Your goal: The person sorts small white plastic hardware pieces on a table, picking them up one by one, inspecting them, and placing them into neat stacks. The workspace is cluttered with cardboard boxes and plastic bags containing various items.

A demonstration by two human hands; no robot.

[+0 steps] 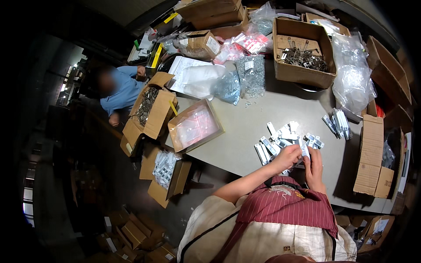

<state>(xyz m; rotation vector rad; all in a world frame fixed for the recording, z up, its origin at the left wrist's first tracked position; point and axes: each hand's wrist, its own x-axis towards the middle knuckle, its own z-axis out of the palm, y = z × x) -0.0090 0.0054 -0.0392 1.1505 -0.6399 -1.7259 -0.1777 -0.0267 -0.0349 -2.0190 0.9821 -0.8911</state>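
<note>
Maroon striped cloth (287,210) lies nearest, across the person's front. Just beyond, the right hand (314,168) has its fingers closed on a white bar-shaped piece (305,151); the left hand (288,158) curls just beside it, whether gripping I cannot tell. Similar white pieces (266,149) lie heaped around the hands on the grey table (239,131). Farther off stand a clear bag of small metal hardware (252,79) and a cardboard carton (302,78) holding metal clips (302,59).

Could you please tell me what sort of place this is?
Probably a workshop or small factory: there is a cardboard box holding metal parts, a clear bag of small hardware, and a pile of slim pale pieces on a worktable.
</note>
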